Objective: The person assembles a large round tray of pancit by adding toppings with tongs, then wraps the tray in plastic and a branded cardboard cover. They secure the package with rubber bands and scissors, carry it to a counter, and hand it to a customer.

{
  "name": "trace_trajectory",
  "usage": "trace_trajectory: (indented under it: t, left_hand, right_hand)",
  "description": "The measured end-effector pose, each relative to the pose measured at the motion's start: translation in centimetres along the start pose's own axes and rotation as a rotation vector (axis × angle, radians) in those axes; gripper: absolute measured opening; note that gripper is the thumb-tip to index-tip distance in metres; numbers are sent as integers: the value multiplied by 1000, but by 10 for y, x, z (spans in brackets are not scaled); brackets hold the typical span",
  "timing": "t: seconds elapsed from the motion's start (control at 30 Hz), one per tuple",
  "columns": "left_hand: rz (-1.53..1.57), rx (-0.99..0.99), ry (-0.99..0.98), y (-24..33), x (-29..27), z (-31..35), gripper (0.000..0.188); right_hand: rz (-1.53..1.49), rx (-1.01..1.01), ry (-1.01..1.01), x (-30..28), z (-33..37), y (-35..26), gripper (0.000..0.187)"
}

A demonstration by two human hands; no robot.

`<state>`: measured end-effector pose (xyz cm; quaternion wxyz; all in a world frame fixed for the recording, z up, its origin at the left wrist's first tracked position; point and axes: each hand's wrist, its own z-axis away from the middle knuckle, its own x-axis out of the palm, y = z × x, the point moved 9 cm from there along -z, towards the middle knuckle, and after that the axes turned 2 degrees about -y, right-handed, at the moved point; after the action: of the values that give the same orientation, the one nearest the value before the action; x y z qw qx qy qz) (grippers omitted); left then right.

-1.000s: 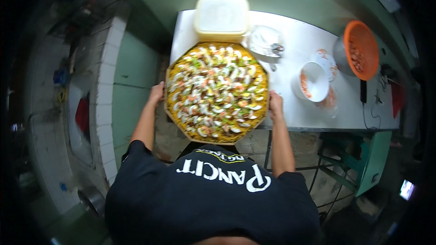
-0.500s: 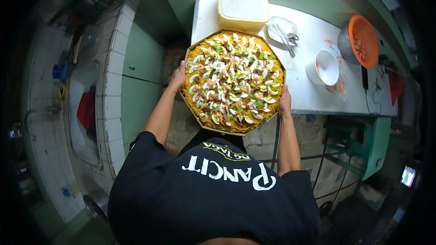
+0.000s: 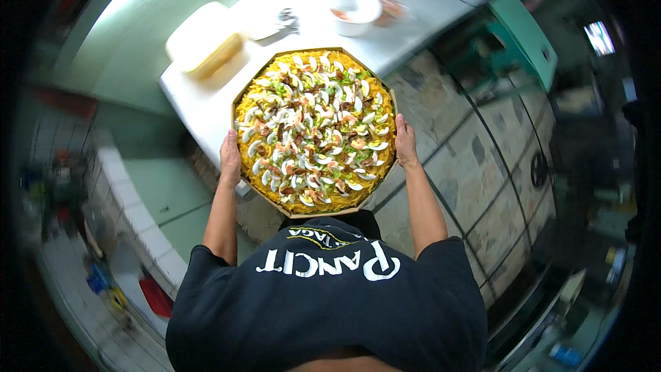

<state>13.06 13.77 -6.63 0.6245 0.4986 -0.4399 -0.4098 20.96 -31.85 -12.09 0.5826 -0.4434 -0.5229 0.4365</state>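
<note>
Between my hands is an octagonal cardboard tray [image 3: 239, 89] filled with yellow noodles [image 3: 274, 69]. Sliced boiled egg, shrimp, chopped greens and brown bits cover the top. My left hand [image 3: 230, 156] is closed on the tray's left side, my right hand [image 3: 405, 140] on its right side. Both hands have fingers partly hidden beneath or behind the edge. The tray is held in front of my torso, and its far part overlaps the white table [image 3: 385, 41] in view.
On the table are a blurred, lidded yellowish container [image 3: 219, 56], a plate with utensils [image 3: 281, 22] and a white bowl [image 3: 356, 12]. A green stool or bench [image 3: 527, 38] stands right of it. Tiled floor [image 3: 482, 158] spreads rightward; a tiled counter [image 3: 148, 224] with a sink lies left.
My body has turned to the right with the tray, so the table and counter have swung leftward in view. Both hands keep their hold on the tray.
</note>
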Motion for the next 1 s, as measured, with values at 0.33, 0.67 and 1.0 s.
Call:
trace_trajectory:
  t: [0.33, 0.67, 1.0]
  left_hand:
    - [-183, -11, 92, -23, -47, -30, 51]
    - [-243, 60, 18, 41, -3, -42, 60]
    - [-460, 79, -302, -97, 385, -230, 54]
  right_hand:
    - [-57, 6, 29, 17, -3, -8, 43]
    - [2, -35, 21, 32, -33, -25, 51]
    - [-22, -56, 306, -318, -154, -14, 51]
